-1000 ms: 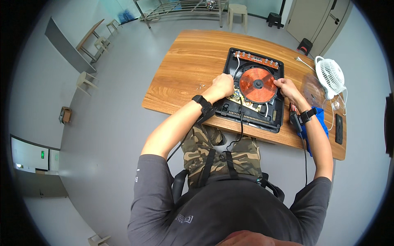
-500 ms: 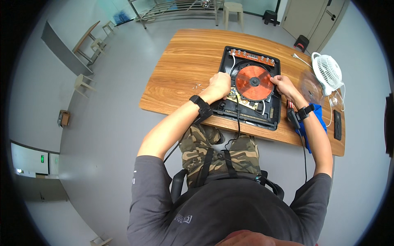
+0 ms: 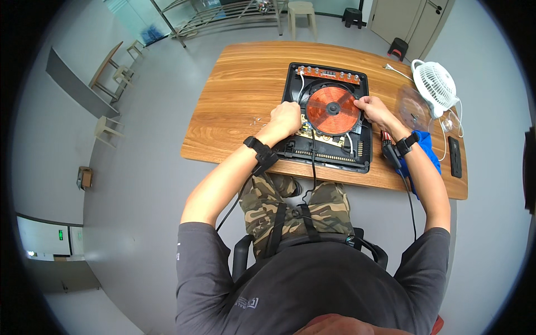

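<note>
An opened induction cooker [image 3: 365,134] lies on the wooden table in front of me, its black shell holding a round copper coil [image 3: 325,124] with a dark centre. My right hand [image 3: 373,107] pinches the coil's right rim between thumb and fingers. Curled at the cooker's left side, by the coil's left edge, is my left hand [image 3: 286,118]; what its fingers grip is hidden beneath it. Part of a circuit board [image 3: 324,137] shows under the coil. An orange control strip [image 3: 329,75] runs along the far end, with a white cable [image 3: 302,89] leading from it.
A white fan [image 3: 435,84] stands at the table's right, near a clear round cover [image 3: 412,109]. By my right forearm lie a black-and-red tool [image 3: 389,149] with a cord and a blue cloth [image 3: 425,146]. Small bits [image 3: 257,121] lie left of the cooker. A black bar [image 3: 455,157] sits far right.
The view has shifted, so the table and cooker appear a little further left. Both hands keep nearly the same places on the cooker.
</note>
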A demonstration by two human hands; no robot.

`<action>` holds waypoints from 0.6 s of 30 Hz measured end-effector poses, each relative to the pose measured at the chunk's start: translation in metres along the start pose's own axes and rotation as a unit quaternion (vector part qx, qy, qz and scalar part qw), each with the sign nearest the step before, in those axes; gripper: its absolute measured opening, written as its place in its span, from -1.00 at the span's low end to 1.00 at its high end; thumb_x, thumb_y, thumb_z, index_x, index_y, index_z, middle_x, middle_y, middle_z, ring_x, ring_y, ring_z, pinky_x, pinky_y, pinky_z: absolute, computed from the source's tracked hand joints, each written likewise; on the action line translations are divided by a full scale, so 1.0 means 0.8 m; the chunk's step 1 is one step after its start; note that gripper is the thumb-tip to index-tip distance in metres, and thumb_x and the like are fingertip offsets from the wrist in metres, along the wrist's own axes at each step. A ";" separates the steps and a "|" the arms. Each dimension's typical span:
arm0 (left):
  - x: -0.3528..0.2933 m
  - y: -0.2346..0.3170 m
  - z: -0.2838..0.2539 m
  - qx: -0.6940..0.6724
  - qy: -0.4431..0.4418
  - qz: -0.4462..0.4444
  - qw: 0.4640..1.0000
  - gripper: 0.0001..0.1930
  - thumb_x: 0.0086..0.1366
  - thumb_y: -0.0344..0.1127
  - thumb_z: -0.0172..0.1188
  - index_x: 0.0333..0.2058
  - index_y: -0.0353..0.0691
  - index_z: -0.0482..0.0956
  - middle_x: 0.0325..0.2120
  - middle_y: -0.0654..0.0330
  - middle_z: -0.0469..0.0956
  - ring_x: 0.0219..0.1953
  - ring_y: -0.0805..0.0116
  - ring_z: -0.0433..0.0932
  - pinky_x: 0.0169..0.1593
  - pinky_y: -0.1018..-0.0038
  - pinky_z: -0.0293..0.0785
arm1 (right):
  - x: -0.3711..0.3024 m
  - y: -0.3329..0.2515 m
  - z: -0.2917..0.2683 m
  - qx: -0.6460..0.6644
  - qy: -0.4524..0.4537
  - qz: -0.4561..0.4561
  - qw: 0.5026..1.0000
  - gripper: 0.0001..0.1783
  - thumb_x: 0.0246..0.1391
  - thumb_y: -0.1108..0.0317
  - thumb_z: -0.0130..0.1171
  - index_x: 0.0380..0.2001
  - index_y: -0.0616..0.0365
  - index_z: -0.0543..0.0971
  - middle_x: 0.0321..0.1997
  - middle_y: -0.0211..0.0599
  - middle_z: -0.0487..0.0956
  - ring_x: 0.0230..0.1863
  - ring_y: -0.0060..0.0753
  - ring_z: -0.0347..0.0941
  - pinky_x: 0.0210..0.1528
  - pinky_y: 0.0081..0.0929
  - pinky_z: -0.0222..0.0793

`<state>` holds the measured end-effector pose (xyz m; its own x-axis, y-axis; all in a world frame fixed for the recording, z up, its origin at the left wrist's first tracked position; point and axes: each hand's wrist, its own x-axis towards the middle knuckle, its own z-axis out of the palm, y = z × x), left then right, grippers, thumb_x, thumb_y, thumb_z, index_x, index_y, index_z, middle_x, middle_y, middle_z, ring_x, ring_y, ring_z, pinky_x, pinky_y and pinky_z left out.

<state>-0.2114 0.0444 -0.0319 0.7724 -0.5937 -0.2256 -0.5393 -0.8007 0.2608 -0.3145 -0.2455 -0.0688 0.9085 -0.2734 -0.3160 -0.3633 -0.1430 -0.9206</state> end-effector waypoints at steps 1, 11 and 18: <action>0.002 -0.004 0.003 -0.015 0.003 -0.003 1.000 -0.76 0.10 -0.44 0.37 -0.23 -0.37 0.73 -0.20 -0.18 0.69 -0.06 -0.09 0.69 -0.01 0.15 0.62 | 0.000 0.001 -0.001 0.004 -0.001 -0.001 1.000 -0.62 0.37 0.18 0.16 -0.57 -0.05 0.42 -0.72 -0.67 0.24 -0.75 -0.72 0.03 -0.69 -0.56 -0.17; 0.010 -0.018 0.024 -0.020 0.076 0.024 0.997 -0.84 0.19 -0.33 0.24 -0.42 -0.28 0.72 -0.56 -0.05 0.67 -0.31 -0.05 0.72 -0.10 0.17 0.63 | 0.000 -0.002 -0.001 -0.021 0.011 0.002 1.000 -0.64 0.34 0.17 0.18 -0.56 -0.01 0.46 -0.71 -0.64 0.28 -0.73 -0.71 0.08 -0.69 -0.56 -0.08; 0.009 -0.032 0.029 0.040 0.110 0.203 0.972 -0.89 0.14 -0.37 0.26 -0.40 -0.29 0.65 -0.44 -0.14 0.65 -0.26 -0.18 0.65 -0.16 0.03 0.59 | 0.006 -0.001 0.001 -0.169 0.090 -0.032 0.981 -0.69 0.28 0.14 0.26 -0.49 0.06 0.54 -0.62 -0.60 0.38 -0.65 -0.68 0.19 -0.62 -0.55 0.05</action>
<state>-0.2000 0.0591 -0.0623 0.5386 -0.8379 0.0889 -0.8323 -0.5127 0.2105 -0.3097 -0.2456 -0.0695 0.8918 -0.4120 -0.1869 -0.3820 -0.4645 -0.7989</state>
